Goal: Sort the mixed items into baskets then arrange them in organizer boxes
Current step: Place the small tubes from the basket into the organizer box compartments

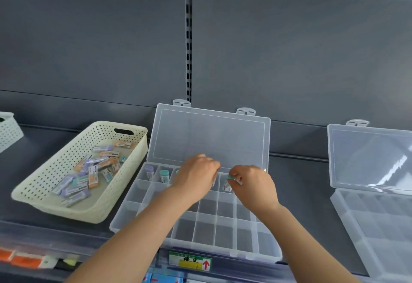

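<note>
A clear organizer box (201, 231) with its lid up stands on the dark shelf in front of me. Its back row holds a purple-capped tube (149, 171) and a teal-capped tube (164, 175). My left hand (196, 177) rests curled over the back row's middle compartments; what it holds is hidden. My right hand (254, 184) pinches a teal-capped tube (229, 181) over a back-row compartment to the right. To the left, a cream perforated basket (44, 178) holds several small tubes (89, 175) with purple, orange and teal ends.
A second clear organizer box (376, 227) stands open at the right. Part of another cream basket (9, 129) shows at the far left. A grey slotted back panel (189, 44) rises behind the shelf. Price tags (189, 260) line the front edge.
</note>
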Demonstrator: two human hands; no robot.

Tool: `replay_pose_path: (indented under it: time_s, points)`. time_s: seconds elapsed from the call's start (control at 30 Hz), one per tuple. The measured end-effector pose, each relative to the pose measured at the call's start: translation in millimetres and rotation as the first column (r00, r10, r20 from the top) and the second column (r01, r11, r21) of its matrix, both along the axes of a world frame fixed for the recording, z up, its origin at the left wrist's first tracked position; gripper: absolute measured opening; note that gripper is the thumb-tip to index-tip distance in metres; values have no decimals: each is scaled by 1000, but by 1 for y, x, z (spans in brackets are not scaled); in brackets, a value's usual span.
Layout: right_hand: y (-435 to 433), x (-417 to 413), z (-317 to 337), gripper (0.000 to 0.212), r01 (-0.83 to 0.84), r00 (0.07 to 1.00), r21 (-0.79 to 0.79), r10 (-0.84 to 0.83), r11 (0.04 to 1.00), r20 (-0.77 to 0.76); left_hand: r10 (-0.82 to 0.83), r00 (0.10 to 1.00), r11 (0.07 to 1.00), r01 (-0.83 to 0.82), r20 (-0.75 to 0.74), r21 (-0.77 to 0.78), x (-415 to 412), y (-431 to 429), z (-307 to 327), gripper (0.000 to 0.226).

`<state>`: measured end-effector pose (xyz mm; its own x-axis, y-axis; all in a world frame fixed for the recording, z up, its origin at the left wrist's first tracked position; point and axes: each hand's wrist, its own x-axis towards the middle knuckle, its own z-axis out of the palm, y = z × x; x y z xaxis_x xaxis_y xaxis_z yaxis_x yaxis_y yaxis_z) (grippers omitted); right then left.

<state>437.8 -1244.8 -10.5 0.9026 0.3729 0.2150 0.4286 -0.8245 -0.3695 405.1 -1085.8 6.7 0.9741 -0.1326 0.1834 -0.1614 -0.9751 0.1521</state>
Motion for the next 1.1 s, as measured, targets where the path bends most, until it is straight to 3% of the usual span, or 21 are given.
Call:
replay_pose_path:
  time_s: [0.47,0.8,1.1]
  points:
    - [2,6,-14,17,-65,997,-82,68,995,30,-28,1000,999,28,4,-16,8,6,-22,9]
    - [-1,3,-11,30,-101,994,-24,102,995,47,-37,998,999,37,47,3,4,10,-17,26]
    - [48,-8,7,26,-290,954,19,287,957,86,219,967,976,-219,130,-19,-53,73,10,24]
